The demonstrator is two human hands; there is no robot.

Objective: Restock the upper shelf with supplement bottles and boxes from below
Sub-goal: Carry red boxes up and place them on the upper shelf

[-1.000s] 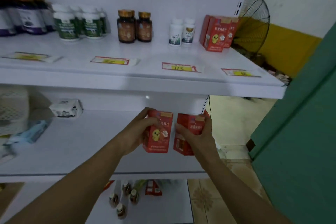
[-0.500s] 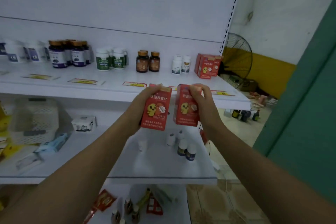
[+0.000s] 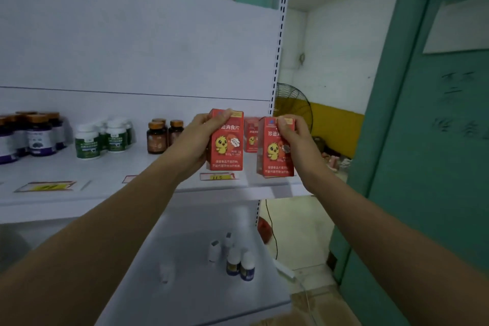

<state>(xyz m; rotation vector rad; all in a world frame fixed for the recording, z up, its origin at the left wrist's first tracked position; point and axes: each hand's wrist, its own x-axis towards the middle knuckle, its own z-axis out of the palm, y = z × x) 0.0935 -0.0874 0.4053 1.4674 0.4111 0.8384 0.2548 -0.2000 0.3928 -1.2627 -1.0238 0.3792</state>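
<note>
Since labels presumably must face outward, left hand (image 3: 194,140) and right hand (image 3: 297,141) gripped red boxes (image 3: 227,151) upright near upper shelf's (image 3: 105,167) right front corner.

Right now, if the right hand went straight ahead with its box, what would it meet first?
The right hand would likely meet the stocked red boxes behind; depth is unclear.

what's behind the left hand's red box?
A shelved red box shows in the gap between the held red box and the right hand's box, at the back of the upper shelf. Anything directly behind is covered by the held red box and the left hand.
</note>
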